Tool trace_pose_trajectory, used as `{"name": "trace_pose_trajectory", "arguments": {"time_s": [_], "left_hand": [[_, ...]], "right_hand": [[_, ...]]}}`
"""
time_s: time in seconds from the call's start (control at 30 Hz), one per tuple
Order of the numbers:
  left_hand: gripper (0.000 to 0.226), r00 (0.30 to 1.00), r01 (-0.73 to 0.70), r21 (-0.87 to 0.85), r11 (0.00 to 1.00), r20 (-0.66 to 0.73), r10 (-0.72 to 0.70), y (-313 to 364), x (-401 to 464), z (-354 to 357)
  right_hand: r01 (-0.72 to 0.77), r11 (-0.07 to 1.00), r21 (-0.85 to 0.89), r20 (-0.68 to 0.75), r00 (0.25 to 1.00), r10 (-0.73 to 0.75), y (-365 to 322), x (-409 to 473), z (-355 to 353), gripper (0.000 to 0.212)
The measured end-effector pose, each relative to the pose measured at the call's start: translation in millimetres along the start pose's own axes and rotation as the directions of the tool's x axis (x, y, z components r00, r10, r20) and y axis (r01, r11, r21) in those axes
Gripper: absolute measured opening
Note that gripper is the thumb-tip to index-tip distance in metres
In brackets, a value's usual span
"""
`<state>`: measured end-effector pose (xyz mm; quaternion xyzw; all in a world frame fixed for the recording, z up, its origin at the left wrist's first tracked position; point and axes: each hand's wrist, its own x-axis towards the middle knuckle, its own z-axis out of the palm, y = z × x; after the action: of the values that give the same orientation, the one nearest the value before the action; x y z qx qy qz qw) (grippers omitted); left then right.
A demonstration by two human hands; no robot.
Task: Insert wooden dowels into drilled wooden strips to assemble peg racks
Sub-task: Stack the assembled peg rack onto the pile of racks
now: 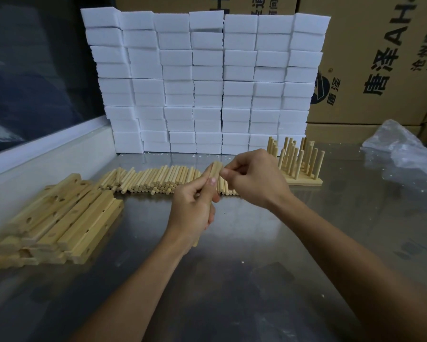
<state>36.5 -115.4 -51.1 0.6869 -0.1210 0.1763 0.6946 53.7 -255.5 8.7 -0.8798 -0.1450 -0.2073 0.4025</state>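
A small bundle of wooden dowels (pixel 214 174) stands tilted above the tabletop (pixel 256 243), gripped in the curled fingers of the left hand (pixel 195 208). The right hand (pixel 254 176) pinches the top of that bundle between thumb and fingertips. Just behind the hands a long row of loose dowels (pixel 153 180) lies on the steel. To the left is a pile of drilled wooden strips (pixel 59 218). To the right, finished peg racks (pixel 298 164) stand with pegs upright. Stacked white foam blocks (pixel 202 82) rise behind, cardboard boxes (pixel 380 58) beyond, and crumpled clear plastic (pixel 400 146) at far right.
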Motion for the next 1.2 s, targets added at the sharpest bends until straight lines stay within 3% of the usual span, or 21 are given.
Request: {"name": "trace_pose_trajectory", "arguments": {"time_s": [0.07, 0.1, 0.17, 0.23, 0.33, 0.47, 0.57, 0.63, 0.73, 0.8, 0.9, 1.0, 1.1, 1.2], "left_hand": [[0.035, 1.000, -0.012, 0.011, 1.000, 0.000, 0.012, 0.6, 0.2, 0.8], [0.035, 1.000, -0.003, 0.017, 1.000, -0.001, 0.003, 0.8, 0.7, 1.5], [0.033, 0.999, 0.034, 0.014, 0.999, 0.003, -0.034, 2.1, 2.0, 2.3], [0.031, 0.997, 0.071, 0.001, 0.998, 0.020, -0.071, 3.2, 3.7, 1.8], [0.033, 0.996, 0.084, 0.012, 0.996, 0.024, -0.084, 3.9, 5.2, 2.2], [0.033, 1.000, 0.014, 0.077, 0.997, 0.009, -0.015, 3.4, 4.7, 3.2], [0.033, 0.999, -0.031, 0.119, 0.992, 0.020, 0.029, 4.6, 2.8, 3.2], [0.032, 1.000, -0.011, 0.092, 0.996, 0.012, 0.010, 5.7, 4.2, 4.0], [0.033, 0.997, 0.080, 0.011, 0.997, 0.016, -0.080, 7.5, 9.6, 0.5], [0.033, 0.993, 0.111, 0.006, 0.994, 0.028, -0.111, 7.8, 10.1, -4.7], [0.032, 0.996, 0.079, 0.044, 0.996, 0.039, -0.080, 7.0, 7.0, -5.1], [0.034, 0.999, -0.004, 0.097, 0.995, 0.036, 0.000, 6.4, 4.1, -1.8], [0.035, 0.997, -0.066, 0.121, 0.990, 0.041, 0.061, 6.5, 3.4, -0.6], [0.035, 0.999, -0.043, 0.123, 0.991, 0.029, 0.040, 6.0, 3.2, 0.8]], "right_hand": [[-0.095, 0.990, 0.106, 0.064, 0.994, 0.089, -0.1, 1.0, -3.4, 0.018], [-0.072, 0.994, 0.086, 0.057, 0.996, 0.067, -0.7, -0.2, -3.4, 0.017], [0.125, 0.980, -0.153, 0.005, 0.992, -0.126, -0.1, -4.2, -1.1, 0.014], [0.319, 0.850, -0.420, 0.022, 0.939, -0.342, 0.1, -9.9, 3.0, 0.018], [0.318, 0.802, -0.505, -0.040, 0.920, -0.390, 2.1, -13.0, 5.9, 0.022], [0.086, 0.966, -0.244, -0.074, 0.992, -0.106, 0.6, -3.5, 7.0, 0.019], [-0.105, 0.992, 0.072, 0.021, 0.994, 0.104, -1.2, 3.9, -3.0, 0.026], [0.017, 1.000, 0.011, -0.010, 1.000, -0.017, -0.9, -0.1, -3.9, 0.023], [0.343, 0.857, -0.384, -0.024, 0.925, -0.380, -0.1, -10.4, 0.4, 0.019], [0.367, 0.829, -0.422, -0.003, 0.914, -0.407, -0.1, -11.2, 4.2, 0.019], [0.278, 0.904, -0.325, -0.006, 0.955, -0.296, 0.1, -6.4, 6.9, 0.018], [0.082, 0.990, -0.118, -0.014, 0.996, -0.085, -0.3, 0.9, 0.4, 0.026], [-0.114, 0.987, 0.109, 0.089, 0.991, 0.104, 0.9, 5.5, -7.5, 0.030], [-0.155, 0.975, 0.158, 0.136, 0.982, 0.134, 0.5, 5.9, -11.0, 0.026]]}}
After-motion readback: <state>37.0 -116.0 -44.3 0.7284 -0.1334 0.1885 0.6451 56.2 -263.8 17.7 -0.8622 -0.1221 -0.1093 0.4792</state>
